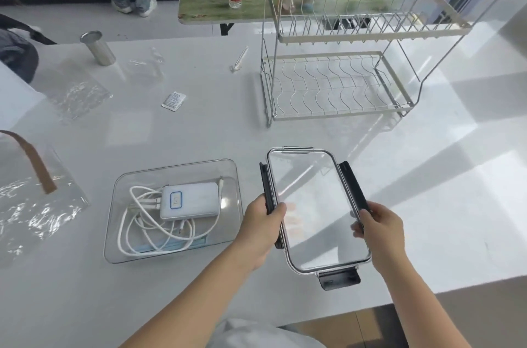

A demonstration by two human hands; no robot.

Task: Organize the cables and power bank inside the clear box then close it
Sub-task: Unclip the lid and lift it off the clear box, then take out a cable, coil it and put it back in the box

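Your left hand (261,226) and right hand (380,229) each grip a long edge of the clear lid (315,210), held beside the open clear box (174,212) on the bench (427,176). Power bank (189,200) and white cables (154,229) lie inside. A dish rack (336,62) stands behind.

Glossy white table (199,131), smooth as glass and throwing back the window light in broad pale patches. On it, the clear box (134,245): transparent hard plastic, shiny along the walls. Inside, a white power bank (196,199) with a smooth satin plastic shell, and white cables (137,233) in slick rubbery sheathing. The lid (310,205) is clear glossy plastic with matt black plastic latches. Further back, a dish rack (342,85) of bright polished metal wire with cream matt trims, a brushed metal cup (99,48), crinkled shiny plastic bags (34,216), and a small paper sachet (174,101).
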